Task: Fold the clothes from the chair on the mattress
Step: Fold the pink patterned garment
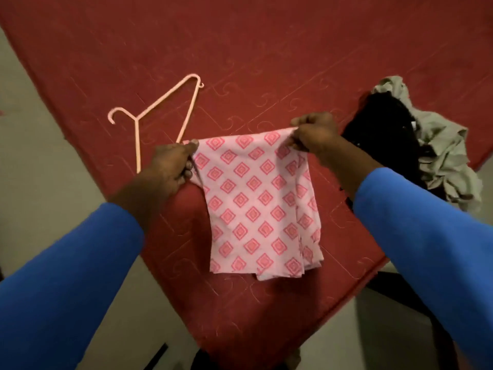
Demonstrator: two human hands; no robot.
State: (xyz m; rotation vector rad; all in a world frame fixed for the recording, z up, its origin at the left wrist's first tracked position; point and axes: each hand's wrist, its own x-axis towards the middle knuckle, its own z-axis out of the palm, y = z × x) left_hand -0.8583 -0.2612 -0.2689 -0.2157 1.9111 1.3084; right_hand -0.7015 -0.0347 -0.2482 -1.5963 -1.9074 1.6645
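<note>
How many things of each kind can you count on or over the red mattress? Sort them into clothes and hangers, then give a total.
Clothes: 3 (patterned cloth, black garment, grey garment)
Hangers: 1 (pink hanger)
Total: 4

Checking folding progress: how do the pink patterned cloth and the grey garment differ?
The pink patterned cloth shows flat folded layers, pinched by the left hand and right hand; the grey garment lies crumpled, untouched. The cloth bears red diamonds; the garment is plain. Both are over the mattress.
</note>
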